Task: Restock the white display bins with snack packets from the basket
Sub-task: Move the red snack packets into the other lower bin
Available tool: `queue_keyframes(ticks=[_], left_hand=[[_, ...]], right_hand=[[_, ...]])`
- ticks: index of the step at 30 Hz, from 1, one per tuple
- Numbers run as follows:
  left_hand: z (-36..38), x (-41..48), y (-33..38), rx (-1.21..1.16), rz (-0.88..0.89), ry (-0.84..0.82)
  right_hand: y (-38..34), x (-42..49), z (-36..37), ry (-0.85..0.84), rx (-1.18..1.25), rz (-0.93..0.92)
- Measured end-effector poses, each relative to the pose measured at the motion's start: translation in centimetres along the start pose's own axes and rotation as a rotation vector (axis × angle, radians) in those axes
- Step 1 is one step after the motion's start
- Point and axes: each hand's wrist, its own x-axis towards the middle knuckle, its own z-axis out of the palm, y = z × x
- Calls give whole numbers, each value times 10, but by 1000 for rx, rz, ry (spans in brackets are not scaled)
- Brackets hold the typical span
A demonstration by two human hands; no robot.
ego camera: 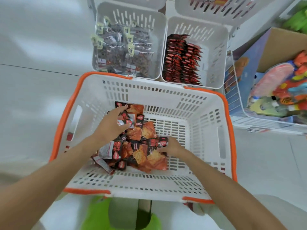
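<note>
A white basket with an orange rim (207, 113) sits in front of me, holding a pile of red and black snack packets (141, 146). My left hand (111, 125) is down in the pile, fingers curled round a few packets at its far side. My right hand (171, 146) lies on the pile's right edge, fingers gripping a black packet. Beyond the basket stand two white display bins: the right bin (214, 47) holds a neat row of red and black packets (181, 62), and the left bin (156, 30) holds clear packets of dark snacks.
More white bins (216, 7) stand behind the two. On the right, a wire rack (235, 97) holds a cardboard box of colourful goods (282, 83). A green object (103, 216) lies below the basket. White floor surrounds everything.
</note>
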Motion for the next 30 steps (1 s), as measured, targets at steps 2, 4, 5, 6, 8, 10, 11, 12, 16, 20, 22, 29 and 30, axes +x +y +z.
queue_keyframes(ticks=[2,4,5,6,8,10,11,12,16,20,22,29,30], left_hand=[[1,0,3,-44,-17,-9],[4,0,11,-80,-17,-23],[6,-1,19,-127,-19,-32],[8,-2,28,-203,-27,-49],[12,-3,48,-381,-56,-146],[15,-4,59,-539,-97,-291],[16,-3,57,-588,-101,-319],[14,-4,54,-611,-111,-291],[-6,-4,15,-566,-223,-80],[-19,-8,-4,-532,-247,-25],[-20,-11,-8,-544,-244,-12],[-31,-14,-13,-561,-236,31],[-30,-12,-13,-570,-240,44]], right_hand=[[0,-6,-21,74,60,-37],[-8,-13,-48,135,181,-85],[-16,-18,-60,152,244,-127],[-28,-23,-70,155,312,-179],[-59,-36,-78,103,447,-278],[-89,-47,-68,48,469,-357],[-99,-50,-58,32,440,-381],[-106,-54,-48,16,412,-394],[-95,-49,-3,-25,48,-294],[-52,-23,56,-186,-448,-204],[-42,-13,66,-103,-568,-241],[-61,-12,-33,-213,-244,-276],[-68,-19,-51,-184,-118,-281]])
